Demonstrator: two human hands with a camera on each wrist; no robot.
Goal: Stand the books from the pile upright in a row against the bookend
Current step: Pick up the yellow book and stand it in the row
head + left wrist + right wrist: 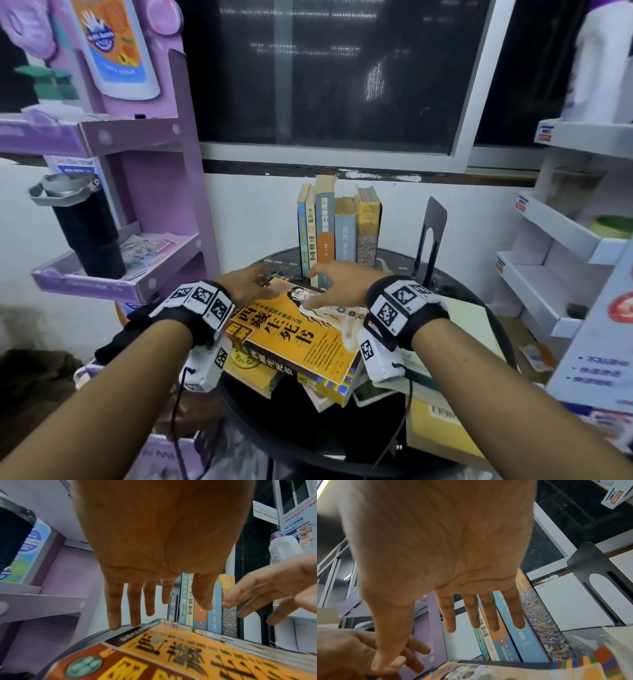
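A thick orange book (298, 337) lies on top of the pile on the round black table (455, 284). Both hands hover over its far end, fingers straight and spread. My left hand (255, 284) is at its far left corner, the right hand (334, 286) at its far edge with the thumb low on the cover. Neither grips anything. Behind them several books (339, 233) stand upright in a row. A black bookend (430, 236) stands apart to their right. The wrist views show my left hand (154, 601) and right hand (453, 628) over the orange book (188, 655) (488, 672).
A purple cardboard shelf (113, 274) with a black tumbler (85, 233) stands left of the table. White shelves (555, 274) stand at the right. More flat books (459, 329) spread to the pile's right. A dark upright plate (173, 604) shows left of the row.
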